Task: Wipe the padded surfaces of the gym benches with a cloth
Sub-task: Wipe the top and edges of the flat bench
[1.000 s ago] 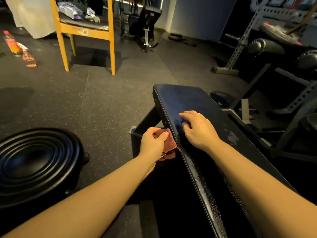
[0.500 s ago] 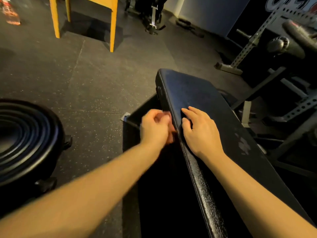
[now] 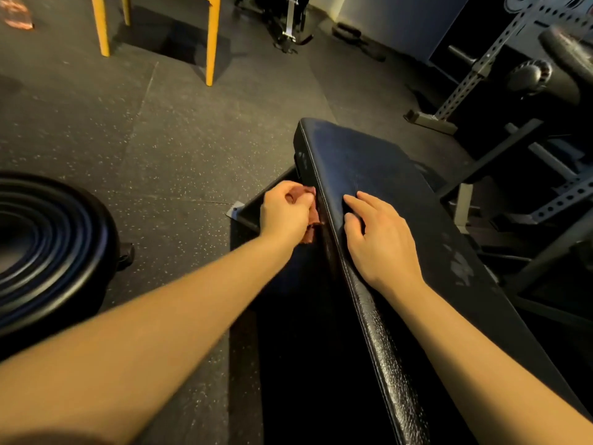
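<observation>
Dark speckled rubber floor (image 3: pixel 179 149) all round. Black padded bench (image 3: pixel 369 162) on a diagonal from bottom right up to centre, with worn pale patches on its right side. Ribbed black disc (image 3: pixel 48 245) on the floor at left, well apart from the bench. Perforated steel rack (image 3: pixel 475 72) top right, behind the bench. Yellow chair (image 3: pixel 210 43) legs top left. Right hand (image 3: pixel 382 239) flat on the pad near its left edge, fingers spread and relaxed, gripping nothing. Left hand (image 3: pixel 284 210) just beside the bench's left side wall, fingers curled, pinching a bunched reddish cloth (image 3: pixel 313 216). Cloth against that side wall, below the top edge, partly hidden by the fingers.
</observation>
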Available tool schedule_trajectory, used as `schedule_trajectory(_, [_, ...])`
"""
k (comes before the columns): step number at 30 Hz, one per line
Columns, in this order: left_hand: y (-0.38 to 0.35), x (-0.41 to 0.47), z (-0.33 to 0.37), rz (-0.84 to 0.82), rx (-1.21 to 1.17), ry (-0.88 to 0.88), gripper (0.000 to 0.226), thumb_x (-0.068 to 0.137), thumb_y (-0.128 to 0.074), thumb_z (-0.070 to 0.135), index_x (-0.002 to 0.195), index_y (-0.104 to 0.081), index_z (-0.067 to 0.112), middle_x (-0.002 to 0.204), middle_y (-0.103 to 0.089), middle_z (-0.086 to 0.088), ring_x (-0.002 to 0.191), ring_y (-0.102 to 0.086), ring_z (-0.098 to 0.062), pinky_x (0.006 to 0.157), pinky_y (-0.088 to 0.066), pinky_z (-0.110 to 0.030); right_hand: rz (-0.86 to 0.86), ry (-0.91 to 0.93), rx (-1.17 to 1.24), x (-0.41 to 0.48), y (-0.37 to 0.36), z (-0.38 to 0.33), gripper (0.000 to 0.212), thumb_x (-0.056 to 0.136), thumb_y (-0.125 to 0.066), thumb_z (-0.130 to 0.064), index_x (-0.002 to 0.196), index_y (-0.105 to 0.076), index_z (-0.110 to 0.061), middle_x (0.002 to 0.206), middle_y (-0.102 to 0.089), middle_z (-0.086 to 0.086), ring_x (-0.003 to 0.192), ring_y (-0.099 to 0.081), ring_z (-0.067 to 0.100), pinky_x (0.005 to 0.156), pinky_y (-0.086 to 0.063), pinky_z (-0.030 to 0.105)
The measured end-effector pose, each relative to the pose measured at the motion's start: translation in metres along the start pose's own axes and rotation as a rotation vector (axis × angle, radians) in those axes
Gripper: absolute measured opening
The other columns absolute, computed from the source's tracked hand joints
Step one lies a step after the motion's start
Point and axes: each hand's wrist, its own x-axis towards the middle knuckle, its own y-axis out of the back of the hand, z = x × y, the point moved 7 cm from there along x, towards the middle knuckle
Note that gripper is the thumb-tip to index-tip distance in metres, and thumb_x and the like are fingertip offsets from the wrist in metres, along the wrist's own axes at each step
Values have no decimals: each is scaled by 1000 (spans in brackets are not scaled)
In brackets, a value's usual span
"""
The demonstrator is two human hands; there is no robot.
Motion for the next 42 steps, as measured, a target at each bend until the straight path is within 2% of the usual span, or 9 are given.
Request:
schedule_trajectory(2, [3,-4,-3,14,0,-40,17,97,-63,12,91,-69,27,72,-71,3,68,-68,-12,67,-58,-35,-9,0,-2,0,0,0,44,106,-41,-34,147,-53,-26,156,-46,-2,146,-37,16,118,-30,40])
schedule_trajectory(7, [7,-133,-20,-153,-109,18,18,98,-62,6,97,-69,23,73,-70,2,57,-64,-8,52,-51,-21,-10,-15,8,-2,1,-1,43,106,-41,-35,147,-54,-27,156,-46,-2,146,-36,15,119,-30,39])
schedule_trajectory(10, [2,-86,-5,-66,-52,-65,19,97,-62,8,93,-69,26,67,-68,-1,54,-63,-14,46,-49,-33,-3,-19,34,-1,1,0,43,105,-42,-34,146,-54,-27,155,-47,-3,146,-36,14,120,-30,40])
schedule_trajectory(14, [0,3,6,18,26,-50,13,100,-62,15,95,-67,26,75,-69,4,71,-67,-14,53,-51,-28,-1,-14,15,0,0,1,43,105,-42,-35,146,-54,-27,155,-47,-4,145,-36,14,120,-31,40])
schedule_trajectory(20, [3,-132,-18,-178,-134,11,18,100,-61,11,95,-68,27,66,-68,-1,53,-64,-15,45,-50,-33,-1,-23,13,0,-1,2,43,106,-42,-35,146,-54,-29,156,-46,-5,146,-35,12,119,-29,38])
schedule_trajectory(27, [-1,4,1,22,-73,-44,23,99,-60,10,87,-65,28,67,-65,4,56,-60,-9,50,-49,-29,15,-10,23,1,-3,4,43,104,-43,-34,145,-55,-29,154,-48,-6,144,-37,11,118,-30,37])
schedule_trajectory(33, [3,-133,-31,-133,-187,86,18,100,-60,9,97,-68,24,70,-67,-6,55,-61,-12,49,-52,-29,9,-20,22,1,-2,3,42,105,-43,-36,145,-55,-31,154,-47,-8,144,-36,10,118,-30,37])
schedule_trajectory(37, [2,-70,-12,-18,-68,-124,15,96,-63,17,96,-67,31,80,-71,5,68,-67,-15,62,-55,-41,22,-20,48,1,-2,4,42,104,-44,-35,144,-56,-30,154,-48,-7,144,-37,10,118,-30,37])
schedule_trajectory(42, [-2,-11,-6,43,-31,-89,12,100,-60,16,101,-67,25,79,-69,2,70,-65,-10,69,-56,-36,25,-6,34,3,-3,4,43,104,-43,-36,144,-56,-29,153,-50,-6,144,-38,11,119,-33,39])
